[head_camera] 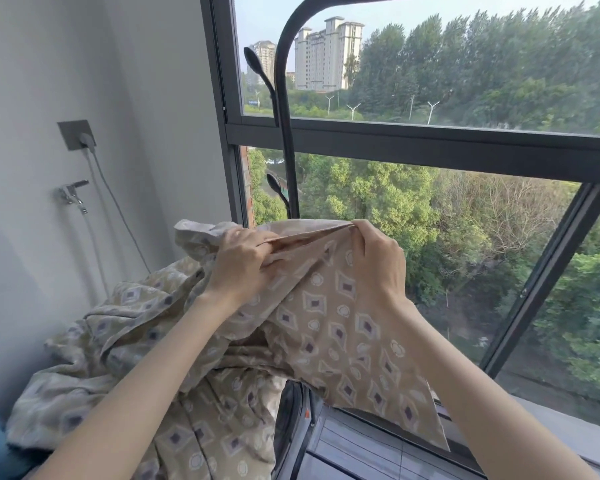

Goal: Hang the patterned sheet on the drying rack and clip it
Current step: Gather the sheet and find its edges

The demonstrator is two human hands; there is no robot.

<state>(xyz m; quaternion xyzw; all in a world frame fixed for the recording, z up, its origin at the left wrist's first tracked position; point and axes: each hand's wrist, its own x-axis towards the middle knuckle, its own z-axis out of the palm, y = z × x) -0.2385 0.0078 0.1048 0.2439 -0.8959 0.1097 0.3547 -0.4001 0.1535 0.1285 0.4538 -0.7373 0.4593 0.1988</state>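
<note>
Left hand (243,263), right hand (378,261) pinch sheet (326,323) — rack (289,168) behind

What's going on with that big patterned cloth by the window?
A person is getting a patterned sheet ready to hang up. The left hand and the right hand each grip its top edge, holding it up in front of the window. The rest of the sheet lies in a heap lower down on the left. The black drying rack stands just behind. The sheet is not on it yet, and no clip is in sight.
</note>
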